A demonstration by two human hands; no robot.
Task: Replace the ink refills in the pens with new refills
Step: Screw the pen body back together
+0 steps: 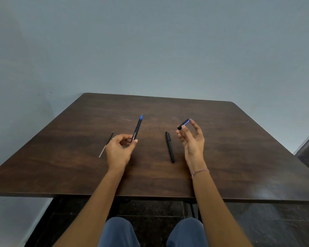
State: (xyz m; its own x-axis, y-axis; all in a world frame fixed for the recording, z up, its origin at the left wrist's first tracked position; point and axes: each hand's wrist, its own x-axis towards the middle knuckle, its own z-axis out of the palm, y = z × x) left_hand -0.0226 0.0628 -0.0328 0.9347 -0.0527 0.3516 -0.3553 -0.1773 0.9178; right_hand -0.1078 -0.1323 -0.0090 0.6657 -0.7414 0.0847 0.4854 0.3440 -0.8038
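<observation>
Centrally, a dark wooden table (239,148) stands against a plain grey-blue wall, seen from the seated person's head; blue-trousered knees show below its near edge.

Left hand (118,150): fingers and thumb curled round the lower end of a pen (137,128), gripping it. The pen has a black barrel with white lettering and a blue section at its exposed tip. It is raised above the table and points away from the person, tilted slightly right. A ring (112,139) is worn on one finger.

Right hand (193,141): palm turned inward, fingertips pinching a short blue piece (184,123) with a black end. The piece is held above the table, well apart from the pen. A beaded bracelet (200,172) circles the wrist.

Black pen (169,147): capped, lying flat on the table between the two hands, nearer the right one, its clip end away from the person. Neither hand touches it.

Refill (105,147): a thin rod, dark at its far end and pale at its near end, lying on the table just left of the left hand. Its middle is hidden behind the knuckles.
</observation>
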